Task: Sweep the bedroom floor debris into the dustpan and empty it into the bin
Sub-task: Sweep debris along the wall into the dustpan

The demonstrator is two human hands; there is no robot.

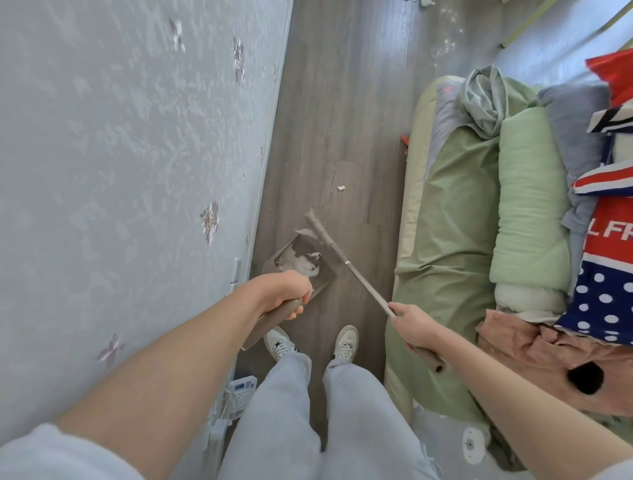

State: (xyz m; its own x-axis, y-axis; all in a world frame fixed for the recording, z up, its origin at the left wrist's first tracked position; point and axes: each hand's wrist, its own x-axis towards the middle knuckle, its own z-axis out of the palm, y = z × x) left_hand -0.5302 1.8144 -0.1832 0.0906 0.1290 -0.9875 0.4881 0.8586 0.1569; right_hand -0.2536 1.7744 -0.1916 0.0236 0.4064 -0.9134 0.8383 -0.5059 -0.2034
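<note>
Head-worn camera looks steeply down, close over the floor (pixel 342 120).

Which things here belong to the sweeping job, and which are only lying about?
For the job:
- dustpan, gripped by left hand
- broom, gripped by right hand
- paper scrap on floor
- white debris farther away

Lying about:
- green bedding
- patterned pillows
- pink cloth

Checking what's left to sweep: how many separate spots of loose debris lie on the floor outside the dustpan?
3: a paper scrap ahead of the broom head, white crumbs farther up beside the bed, and bits at the top edge. More may hide under the bed.
</note>
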